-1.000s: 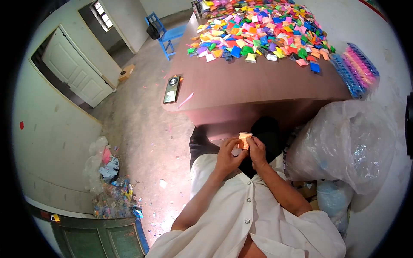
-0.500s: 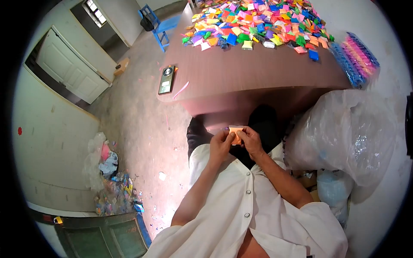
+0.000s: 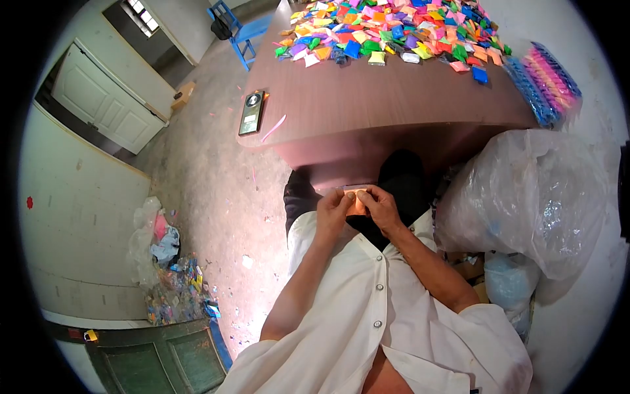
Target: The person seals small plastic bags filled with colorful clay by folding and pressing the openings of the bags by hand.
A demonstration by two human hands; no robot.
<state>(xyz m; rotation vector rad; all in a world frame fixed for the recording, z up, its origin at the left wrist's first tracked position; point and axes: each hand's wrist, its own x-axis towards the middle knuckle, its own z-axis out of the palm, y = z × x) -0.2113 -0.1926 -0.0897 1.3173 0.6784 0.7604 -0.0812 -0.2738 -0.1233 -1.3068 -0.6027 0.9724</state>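
Above my lap, both hands hold a small orange plastic packet (image 3: 357,207). My left hand (image 3: 333,209) pinches its upper left side. With thumb and fingers, my right hand (image 3: 382,209) grips the upper right. The thumbs are close together near the packet's top edge, and the orange part shows between and below them. Beyond my hands is the brown table (image 3: 328,98), its far part covered by a heap of small colourful packets (image 3: 387,29).
A phone-like device (image 3: 252,113) and a pink strip (image 3: 274,129) lie at the table's left corner. Bundled blue and pink packs (image 3: 543,85) sit at its right edge. A large clear plastic bag (image 3: 525,197) bulges beside my right side. Plastic scraps (image 3: 174,289) litter the floor at left.
Both hands have shifted their fingers up to the packet's top edge, covering more of it. The packet stays between them above my lap. The camera view has tilted slightly.
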